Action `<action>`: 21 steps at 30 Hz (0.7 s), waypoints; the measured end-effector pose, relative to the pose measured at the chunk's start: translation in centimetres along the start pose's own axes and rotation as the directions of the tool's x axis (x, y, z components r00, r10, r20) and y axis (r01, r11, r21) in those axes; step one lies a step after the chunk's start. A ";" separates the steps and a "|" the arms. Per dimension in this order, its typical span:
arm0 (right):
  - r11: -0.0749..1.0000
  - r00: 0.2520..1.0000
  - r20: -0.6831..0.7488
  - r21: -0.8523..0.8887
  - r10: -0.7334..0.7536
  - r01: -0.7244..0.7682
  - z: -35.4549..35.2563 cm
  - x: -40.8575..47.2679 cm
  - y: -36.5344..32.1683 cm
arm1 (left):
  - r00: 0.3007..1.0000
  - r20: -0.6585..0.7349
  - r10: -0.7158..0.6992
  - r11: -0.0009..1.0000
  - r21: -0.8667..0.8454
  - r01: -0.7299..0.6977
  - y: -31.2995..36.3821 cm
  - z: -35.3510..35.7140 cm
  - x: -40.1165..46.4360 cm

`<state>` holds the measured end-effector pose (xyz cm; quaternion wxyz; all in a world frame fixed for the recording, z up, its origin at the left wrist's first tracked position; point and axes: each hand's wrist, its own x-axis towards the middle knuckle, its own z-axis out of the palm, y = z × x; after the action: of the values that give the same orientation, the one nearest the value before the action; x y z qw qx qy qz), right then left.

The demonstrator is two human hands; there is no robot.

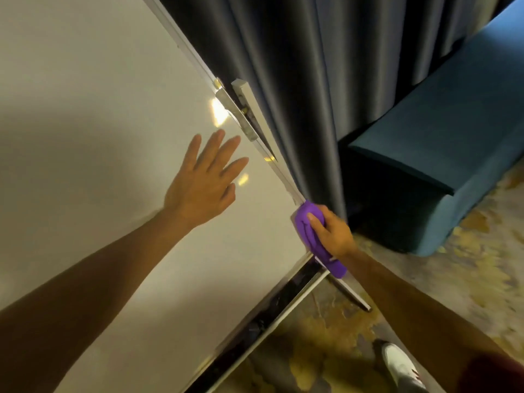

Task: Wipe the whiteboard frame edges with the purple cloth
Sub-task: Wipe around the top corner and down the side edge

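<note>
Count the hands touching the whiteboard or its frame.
2. The left hand lies flat and open on the whiteboard surface; the right hand presses the purple cloth against the frame's right edge, near the lower corner.

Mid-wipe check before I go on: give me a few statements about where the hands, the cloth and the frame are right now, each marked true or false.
1. The right hand presses the purple cloth against the whiteboard frame's side edge. True.
2. The left hand grips a second cloth. False: it is open, fingers spread, flat over the whiteboard surface, holding nothing.
3. The cloth sits near the board's lower corner. True.
4. A red sofa stands beside the board. False: the sofa is blue-green.
5. A dark curtain hangs right behind the frame edge. True.
</note>
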<state>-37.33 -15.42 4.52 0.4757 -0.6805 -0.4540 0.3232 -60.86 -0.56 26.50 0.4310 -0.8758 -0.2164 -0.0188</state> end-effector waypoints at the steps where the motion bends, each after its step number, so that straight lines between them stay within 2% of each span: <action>1: 0.999 0.999 -0.023 0.012 0.031 -0.031 0.0 -0.1 -0.1 | 0.999 -0.018 0.032 0.999 -0.015 -0.033 0.7 -0.2 -0.2; 3: 0.993 0.993 -0.058 0.061 0.102 -0.099 0.8 -0.9 -0.1 | 0.990 -0.008 0.137 0.990 -0.023 -0.137 2.3 -0.3 -1.1; 5: 0.980 0.980 -0.091 0.110 0.177 -0.167 1.2 -1.0 -0.4 | 0.985 0.037 0.170 0.985 -0.009 -0.170 4.0 -0.3 -1.6; 10: 0.867 0.910 -0.163 0.405 0.382 -0.292 3.3 -1.9 -0.1 | 0.988 0.149 -0.031 1.000 0.011 0.029 8.2 -0.3 -1.6; 13: 0.770 0.877 -0.173 0.572 0.449 -0.281 4.5 -2.0 0.4 | 0.990 0.121 -0.078 0.997 0.010 0.077 8.6 1.0 -1.3; 21: 0.603 0.803 -0.218 0.770 0.555 -0.208 8.1 -1.4 0.6 | 0.991 0.116 -0.070 0.997 -0.011 0.072 8.2 2.4 -1.0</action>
<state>-44.69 -13.95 1.23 0.7064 -0.5780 -0.0122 0.4084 -58.91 -3.41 18.66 0.4101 -0.8704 -0.2720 0.0150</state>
